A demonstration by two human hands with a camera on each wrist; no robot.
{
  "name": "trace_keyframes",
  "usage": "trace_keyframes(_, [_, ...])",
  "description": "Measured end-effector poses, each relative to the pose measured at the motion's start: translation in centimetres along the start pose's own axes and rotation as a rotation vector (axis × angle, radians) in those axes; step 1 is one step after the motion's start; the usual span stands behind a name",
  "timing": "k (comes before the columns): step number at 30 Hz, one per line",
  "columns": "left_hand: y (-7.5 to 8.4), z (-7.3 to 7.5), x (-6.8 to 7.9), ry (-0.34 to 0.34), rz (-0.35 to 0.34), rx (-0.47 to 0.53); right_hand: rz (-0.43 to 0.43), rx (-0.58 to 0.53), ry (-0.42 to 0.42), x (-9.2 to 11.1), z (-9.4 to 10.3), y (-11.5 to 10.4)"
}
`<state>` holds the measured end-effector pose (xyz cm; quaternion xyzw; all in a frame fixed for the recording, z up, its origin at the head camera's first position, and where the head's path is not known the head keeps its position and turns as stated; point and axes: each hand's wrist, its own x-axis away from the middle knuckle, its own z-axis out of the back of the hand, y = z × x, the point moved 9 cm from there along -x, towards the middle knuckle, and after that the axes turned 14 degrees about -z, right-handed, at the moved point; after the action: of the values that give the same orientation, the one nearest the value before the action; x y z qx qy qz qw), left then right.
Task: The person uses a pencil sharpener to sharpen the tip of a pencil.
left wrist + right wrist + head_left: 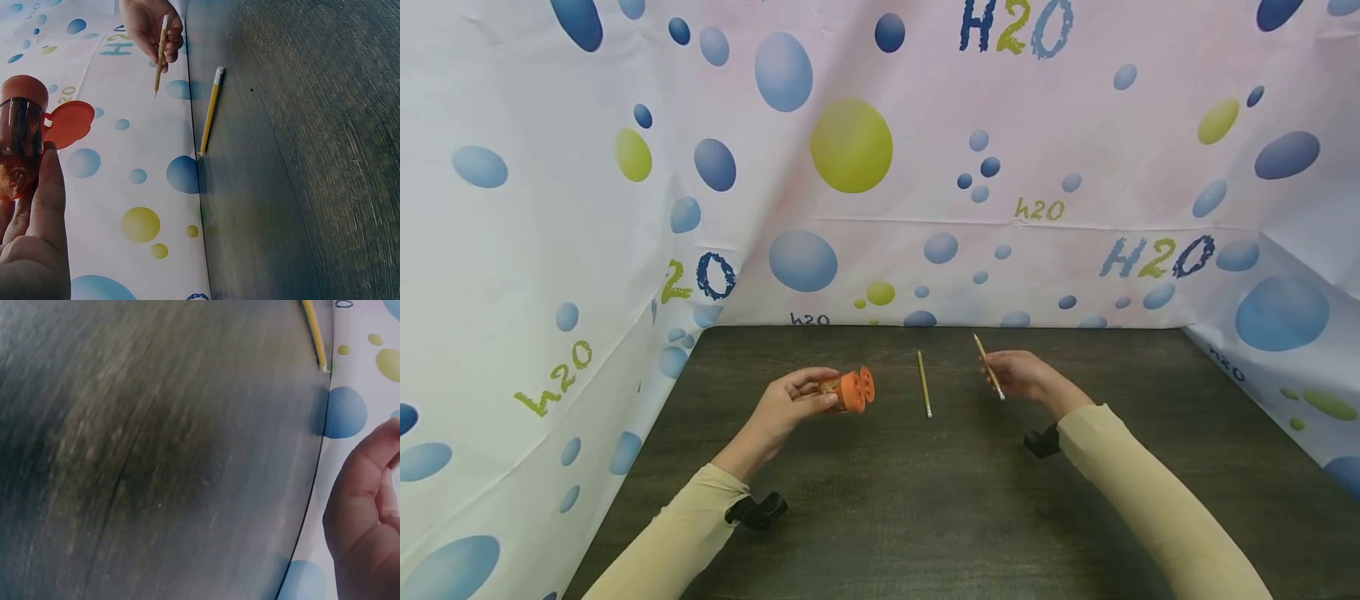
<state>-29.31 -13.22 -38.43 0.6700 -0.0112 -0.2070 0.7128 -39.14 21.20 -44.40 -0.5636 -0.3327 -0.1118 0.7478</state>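
Observation:
My left hand (pixel 790 408) grips a pencil sharpener (pixel 850 392) with a see-through barrel and an orange top, held above the table. Its orange flap (pixel 70 124) hangs open beside the top in the left wrist view. Between thumb and fingers, my right hand (pixel 1018 373) pinches a yellow pencil (pixel 989 367), its point away from me and its white eraser end toward me. Another yellow pencil (pixel 924 385) lies on the table between the two hands. In the right wrist view only part of the right hand (pixel 362 512) shows, and its pencil is out of frame.
The dark wooden table (pixel 887 517) ends at the back against a white sheet (pixel 910 200) printed with bubbles and H2O lettering. The same sheet rises along the left and right sides. Black wrist mounts (pixel 758 511) sit under both sleeves.

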Motion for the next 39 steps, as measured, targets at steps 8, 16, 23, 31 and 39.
trace_keyframes(8, [-0.1, 0.1, 0.0, -0.006, 0.001, 0.006, 0.003, 0.092, 0.054, -0.4, 0.5, 0.2])
trace_keyframes(16, [-0.2, 0.0, -0.1, -0.008, 0.011, -0.001, -0.011, 0.169, 0.138, -1.0, 0.8, 0.6])
trace_keyframes(23, [-0.2, -0.1, -0.1, -0.01, 0.006, 0.005, -0.026, 0.241, 0.188, -1.3, 0.9, 0.8])
trace_keyframes(31, [-0.2, -0.1, 0.0, -0.005, 0.02, 0.004, -0.058, 0.25, 0.221, -1.9, 0.9, 1.4])
trace_keyframes(39, [-0.3, 0.2, 0.1, -0.004, 0.014, -0.001, -0.04, 0.238, 0.264, -2.3, 1.2, 1.5])
